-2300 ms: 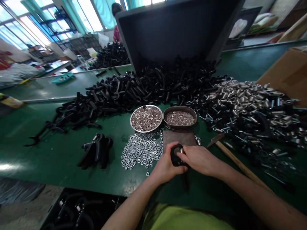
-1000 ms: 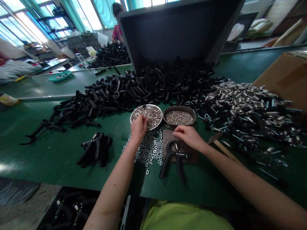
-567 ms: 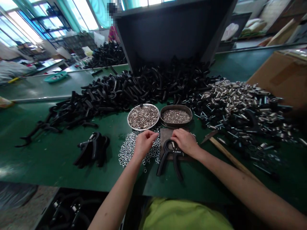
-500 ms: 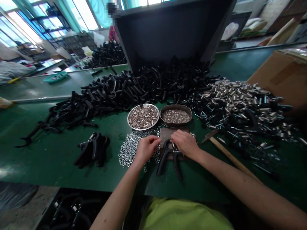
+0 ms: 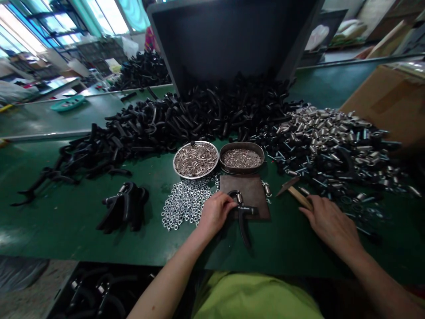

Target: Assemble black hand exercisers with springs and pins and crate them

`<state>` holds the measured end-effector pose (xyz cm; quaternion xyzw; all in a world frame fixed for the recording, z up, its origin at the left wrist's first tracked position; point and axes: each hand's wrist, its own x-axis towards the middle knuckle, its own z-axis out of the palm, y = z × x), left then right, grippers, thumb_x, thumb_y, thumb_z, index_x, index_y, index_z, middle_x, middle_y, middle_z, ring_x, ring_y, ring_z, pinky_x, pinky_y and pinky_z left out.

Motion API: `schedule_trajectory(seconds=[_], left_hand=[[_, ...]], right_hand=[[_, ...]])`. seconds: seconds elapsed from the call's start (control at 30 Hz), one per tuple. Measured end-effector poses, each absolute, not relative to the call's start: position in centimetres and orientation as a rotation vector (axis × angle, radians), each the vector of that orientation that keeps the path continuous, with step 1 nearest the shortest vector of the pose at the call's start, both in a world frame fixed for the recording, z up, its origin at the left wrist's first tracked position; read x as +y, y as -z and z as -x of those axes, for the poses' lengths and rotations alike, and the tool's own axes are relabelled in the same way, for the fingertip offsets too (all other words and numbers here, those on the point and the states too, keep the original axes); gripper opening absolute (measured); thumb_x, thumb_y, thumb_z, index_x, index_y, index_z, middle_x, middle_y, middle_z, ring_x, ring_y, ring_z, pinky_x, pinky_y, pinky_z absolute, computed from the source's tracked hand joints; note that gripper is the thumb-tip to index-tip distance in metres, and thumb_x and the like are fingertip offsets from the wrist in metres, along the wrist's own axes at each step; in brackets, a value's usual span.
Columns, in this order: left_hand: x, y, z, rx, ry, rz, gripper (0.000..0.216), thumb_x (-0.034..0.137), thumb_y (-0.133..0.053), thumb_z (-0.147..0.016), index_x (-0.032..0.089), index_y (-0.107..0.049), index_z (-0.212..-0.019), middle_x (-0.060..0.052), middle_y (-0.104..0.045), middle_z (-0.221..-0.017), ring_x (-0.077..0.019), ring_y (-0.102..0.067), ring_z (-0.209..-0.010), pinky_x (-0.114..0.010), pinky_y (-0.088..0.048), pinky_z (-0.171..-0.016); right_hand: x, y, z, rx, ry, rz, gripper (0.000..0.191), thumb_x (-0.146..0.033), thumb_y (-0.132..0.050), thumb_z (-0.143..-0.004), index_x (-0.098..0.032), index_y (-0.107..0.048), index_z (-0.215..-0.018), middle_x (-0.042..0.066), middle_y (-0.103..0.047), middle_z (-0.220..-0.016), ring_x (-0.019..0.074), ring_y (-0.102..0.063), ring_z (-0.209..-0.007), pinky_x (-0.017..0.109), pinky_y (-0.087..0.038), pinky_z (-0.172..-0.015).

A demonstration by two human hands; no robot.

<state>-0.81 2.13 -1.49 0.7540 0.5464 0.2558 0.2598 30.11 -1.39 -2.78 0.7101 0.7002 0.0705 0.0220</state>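
Observation:
My left hand point(image 5: 216, 213) is closed on a black hand grip strengthener point(image 5: 245, 228) with a coil spring at its top, pinching it near the upper left side. The gripper's top lies on a square dark metal plate point(image 5: 247, 188), and one handle points toward me. My right hand point(image 5: 334, 223) is closed around the wooden handle of a hammer point(image 5: 301, 198), which lies to the right of the plate. The hammer's head points left toward the plate. Beside my left hand spreads a heap of small metal nuts point(image 5: 186, 204).
Beyond the plate stand a round dish point(image 5: 195, 160) of metal pins and an oval tin point(image 5: 242, 158) of small metal parts. Black handles point(image 5: 159, 124) are piled behind. Springs point(image 5: 325, 128) and bolts lie at right, near a cardboard box point(image 5: 392, 102). Several assembled grips point(image 5: 124, 206) stand at left.
My right hand has left the hand grip strengthener and moved right onto the hammer handle. My left hand has moved slightly right onto the hand grip strengthener.

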Motion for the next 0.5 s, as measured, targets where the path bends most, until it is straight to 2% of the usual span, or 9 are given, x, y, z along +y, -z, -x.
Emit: schedule_trajectory(seconds=[0.17,0.27,0.37,0.5], left_hand=[[1.6,1.0,0.2,1.490,-0.468,-2.479,0.013,0.023,-0.053,-0.088,0.018,-0.063,-0.082,-0.004,-0.063,-0.083,-0.0177,-0.058,-0.079,-0.027,-0.044,-0.068],[1.4,0.3,-0.2,1.414,-0.281,-2.731,0.014,0.019,-0.049,-0.089,0.017,-0.063,-0.086,-0.005,-0.063,-0.085,-0.0186,-0.057,-0.079,-0.028,-0.044,-0.065],[1.6,-0.4,-0.5,1.402,-0.187,-2.762,0.014,0.019,-0.049,-0.090,0.017,-0.063,-0.087,-0.004,-0.063,-0.085,-0.0184,-0.057,-0.078,-0.028,-0.044,-0.063],[2.0,-0.6,-0.6,1.383,-0.144,-2.750,0.015,0.018,-0.048,-0.090,0.017,-0.063,-0.087,-0.005,-0.063,-0.085,-0.0189,-0.058,-0.081,-0.028,-0.046,-0.064]], right_hand=[[-1.0,2.3,-29.3,2.289,-0.091,-2.313,0.033,-0.028,-0.036,-0.092,-0.015,-0.052,-0.118,0.014,-0.061,-0.097,0.0254,-0.061,-0.075,0.037,-0.047,-0.058],[-0.7,0.2,-26.9,2.623,0.302,-2.349,0.036,-0.029,-0.033,-0.094,-0.019,-0.049,-0.125,0.011,-0.062,-0.113,0.0244,-0.064,-0.091,0.037,-0.052,-0.073],[-0.3,-1.4,-23.7,2.891,0.738,-2.207,0.038,-0.028,-0.032,-0.095,-0.023,-0.046,-0.130,0.007,-0.060,-0.123,0.0214,-0.059,-0.109,0.035,-0.049,-0.089],[0.5,-1.2,-20.7,2.944,1.021,-1.992,0.039,-0.026,-0.036,-0.091,-0.022,-0.053,-0.125,0.008,-0.061,-0.124,0.0224,-0.057,-0.112,0.038,-0.047,-0.094]])
